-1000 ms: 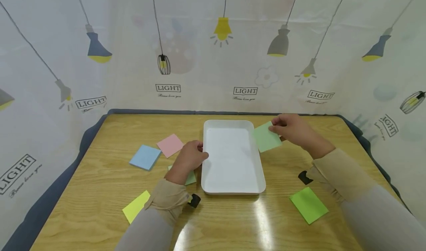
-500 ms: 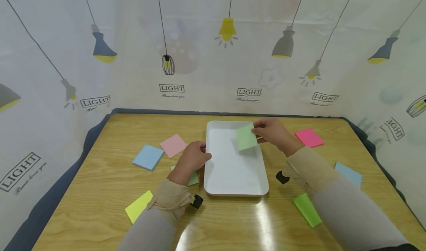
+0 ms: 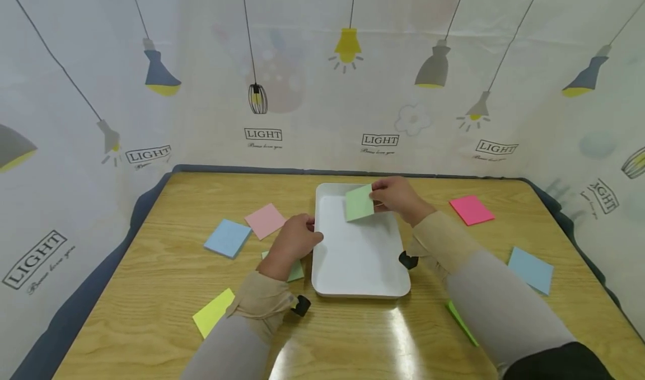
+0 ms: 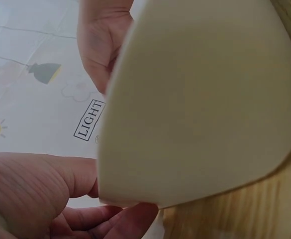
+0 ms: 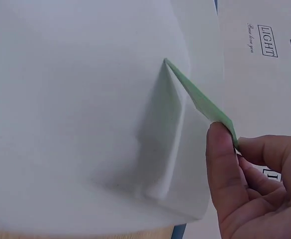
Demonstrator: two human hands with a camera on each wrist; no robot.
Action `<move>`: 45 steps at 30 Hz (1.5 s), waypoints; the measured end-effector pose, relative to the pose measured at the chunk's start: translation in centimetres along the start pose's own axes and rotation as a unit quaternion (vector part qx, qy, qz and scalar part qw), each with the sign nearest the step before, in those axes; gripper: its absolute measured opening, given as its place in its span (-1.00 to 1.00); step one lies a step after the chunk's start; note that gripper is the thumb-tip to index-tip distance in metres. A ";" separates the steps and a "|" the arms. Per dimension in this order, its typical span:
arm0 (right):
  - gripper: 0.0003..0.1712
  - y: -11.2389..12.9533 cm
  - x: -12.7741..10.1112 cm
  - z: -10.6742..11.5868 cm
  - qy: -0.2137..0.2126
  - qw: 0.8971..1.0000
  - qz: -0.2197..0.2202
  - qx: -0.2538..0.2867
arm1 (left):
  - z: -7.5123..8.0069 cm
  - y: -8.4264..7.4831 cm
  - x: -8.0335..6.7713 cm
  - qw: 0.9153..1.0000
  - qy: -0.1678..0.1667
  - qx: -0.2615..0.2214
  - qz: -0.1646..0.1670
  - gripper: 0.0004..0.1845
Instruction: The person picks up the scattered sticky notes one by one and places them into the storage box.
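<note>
Nearest, the left hand (image 3: 293,239) pinches the white tray (image 3: 359,257) at its left rim. Farther, the right hand (image 3: 401,198) pinches a pale green sticky note (image 3: 358,203) by its edge, tilted over the tray's far end; lowering it flat, tray steady, seems best.

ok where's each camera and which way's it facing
Head: on the head, facing forward and down at the wooden table; left hand, right hand and sleeves show.
Left wrist: on that wrist, close on the white tray; left hand gripping it, right hand beyond.
Right wrist: on that wrist, facing into the tray; only the right hand shows, pinching a pale green note.
Shared: head and right wrist both show the note.
</note>
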State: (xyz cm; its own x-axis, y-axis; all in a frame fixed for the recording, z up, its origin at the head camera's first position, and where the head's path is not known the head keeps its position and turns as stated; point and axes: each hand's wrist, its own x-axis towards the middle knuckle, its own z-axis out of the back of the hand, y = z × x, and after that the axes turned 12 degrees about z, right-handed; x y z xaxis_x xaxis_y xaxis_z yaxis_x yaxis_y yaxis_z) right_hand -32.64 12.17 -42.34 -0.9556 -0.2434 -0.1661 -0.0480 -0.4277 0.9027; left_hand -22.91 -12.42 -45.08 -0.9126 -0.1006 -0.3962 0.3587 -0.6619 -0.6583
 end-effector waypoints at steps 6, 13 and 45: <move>-0.58 -0.2 0.7 -0.4 -0.007 0.999 -0.016 -0.050 | -0.2 -0.1 0.1 1.000 -0.003 -0.001 0.004 -0.52; -0.56 0.0 1.6 -0.7 0.017 0.989 -0.022 -0.143 | -0.2 0.0 0.2 1.000 -0.001 -0.005 0.006 -0.52; -0.68 0.9 2.8 -2.2 0.061 0.943 -0.057 -0.322 | -0.1 0.0 0.0 1.000 -0.002 -0.008 0.004 -0.54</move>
State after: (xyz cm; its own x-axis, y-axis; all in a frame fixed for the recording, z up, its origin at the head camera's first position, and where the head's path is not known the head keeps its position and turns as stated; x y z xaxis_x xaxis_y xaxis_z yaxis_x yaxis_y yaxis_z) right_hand -34.73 9.17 -42.82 -0.9126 -0.2455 -0.3270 0.0759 -0.8875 0.4544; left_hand -22.94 -12.40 -45.15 -0.9108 -0.1080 -0.3986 0.3683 -0.6490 -0.6657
